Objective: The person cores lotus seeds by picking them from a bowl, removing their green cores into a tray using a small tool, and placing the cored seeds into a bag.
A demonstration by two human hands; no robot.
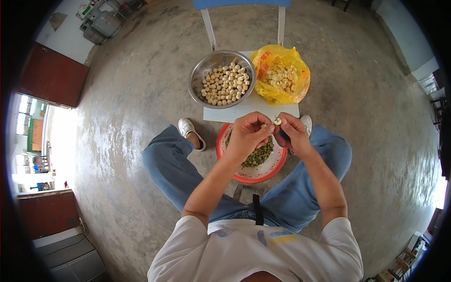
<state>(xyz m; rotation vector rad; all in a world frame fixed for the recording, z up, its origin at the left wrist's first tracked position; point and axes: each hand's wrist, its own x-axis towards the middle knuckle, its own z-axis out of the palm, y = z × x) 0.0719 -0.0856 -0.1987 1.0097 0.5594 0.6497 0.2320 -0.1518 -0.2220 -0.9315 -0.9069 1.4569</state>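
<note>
Both of my hands meet above a red-rimmed white basin (278,170) that holds chopped-looking green-brown bits (257,159). A small pale round piece (277,121), mushroom-like, with a dark thin tip, sits in the pinched fingertips of my right hand (292,134). From the other side, the closed thumb and fingers of my left hand (250,134) press up close to it; what they grip is mostly hidden. Beyond the hands, a metal colander (193,84) contains many pale round pieces (226,84) of similar size. Beside it, an open yellow plastic bag (300,70) holds pale yellowish pieces (282,77).
Colander and bag stand on a low white surface (225,114), with a blue-topped chair or stool (242,3) behind. My knees flank the basin on the concrete floor (136,94). Gas cylinders (104,23) stand far left, near an open doorway (61,145) and reddish-brown door panels (51,75).
</note>
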